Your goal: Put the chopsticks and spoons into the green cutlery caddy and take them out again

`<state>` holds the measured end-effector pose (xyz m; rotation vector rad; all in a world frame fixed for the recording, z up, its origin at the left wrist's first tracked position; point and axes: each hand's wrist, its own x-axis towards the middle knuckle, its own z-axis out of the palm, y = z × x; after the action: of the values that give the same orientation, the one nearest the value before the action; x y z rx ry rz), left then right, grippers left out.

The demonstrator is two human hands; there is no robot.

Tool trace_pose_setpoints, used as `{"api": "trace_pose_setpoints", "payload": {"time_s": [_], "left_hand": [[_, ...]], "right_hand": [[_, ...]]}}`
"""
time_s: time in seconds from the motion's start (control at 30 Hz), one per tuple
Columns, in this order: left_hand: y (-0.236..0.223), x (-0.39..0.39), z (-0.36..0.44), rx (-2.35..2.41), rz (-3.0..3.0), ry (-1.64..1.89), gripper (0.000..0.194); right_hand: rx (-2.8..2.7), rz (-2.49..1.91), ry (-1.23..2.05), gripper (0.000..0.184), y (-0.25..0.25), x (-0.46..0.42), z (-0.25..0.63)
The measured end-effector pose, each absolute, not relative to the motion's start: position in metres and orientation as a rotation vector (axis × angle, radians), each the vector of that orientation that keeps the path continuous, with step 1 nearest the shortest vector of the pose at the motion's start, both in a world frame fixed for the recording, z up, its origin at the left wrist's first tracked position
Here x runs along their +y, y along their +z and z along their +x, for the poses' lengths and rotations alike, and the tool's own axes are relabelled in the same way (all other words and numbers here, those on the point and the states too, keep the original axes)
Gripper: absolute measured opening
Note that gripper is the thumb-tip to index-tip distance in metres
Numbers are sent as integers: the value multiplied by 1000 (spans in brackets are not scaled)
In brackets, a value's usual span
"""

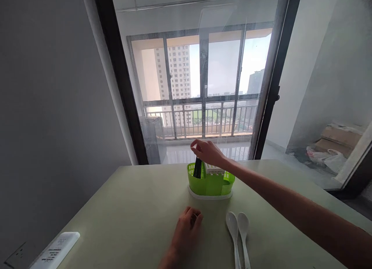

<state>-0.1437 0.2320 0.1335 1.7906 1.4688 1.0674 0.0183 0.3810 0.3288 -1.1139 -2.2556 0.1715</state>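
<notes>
My right hand (207, 152) reaches over a bright green slotted cutlery holder (213, 184) with a white base. Its fingers are closed at the top of a bundle of dark chopsticks (198, 169), which stand in the holder's left compartment. The fingers partly hide their upper ends. Nearer to me, my left hand (188, 224) is low over the table in front of the holder. Its fingers are curled in toward the thumb, slightly blurred, and no object shows in them. Two white spoons (237, 226) lie side by side on the table, right of my left hand.
A pale green table (130, 207) reaches to a glass sliding door with a dark frame (269, 98). At the table's left edge lies a white power strip or similar flat device (56, 249). Cardboard boxes and a plastic bag (328, 158) are on the floor behind the glass.
</notes>
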Motion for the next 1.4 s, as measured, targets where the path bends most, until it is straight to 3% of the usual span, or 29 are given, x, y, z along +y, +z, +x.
{"api": "trace_pose_setpoints", "payload": {"time_s": [0.07, 0.13, 0.23, 0.33, 0.53, 0.77, 1.17, 1.4], "left_hand": [[133, 231, -143, 1464, 1807, 1046, 30], [133, 230, -141, 1472, 1813, 1045, 31], [134, 229, -140, 1485, 1838, 1040, 30], [136, 229, -139, 1484, 1865, 1028, 30], [139, 227, -139, 1451, 1849, 1098, 28], [137, 228, -139, 1499, 1859, 1013, 30], [138, 227, -139, 1541, 1920, 927, 29], [135, 228, -138, 1575, 1950, 911, 29]], "right_hand": [[-2394, -986, 160, 18, 327, 355, 28], [-2623, -748, 9, 21, 319, 329, 43], [-2823, -634, 31, 22, 298, 295, 72], [-2845, -753, 161, 10, 271, 276, 104], [-2799, -1178, 279, 39, 212, 284, 159], [-2627, -1453, 612, 31, 165, 291, 174], [-2275, -1575, 997, 23, 147, 291, 160], [-2199, -1389, 1039, 45, 227, 288, 179]]}}
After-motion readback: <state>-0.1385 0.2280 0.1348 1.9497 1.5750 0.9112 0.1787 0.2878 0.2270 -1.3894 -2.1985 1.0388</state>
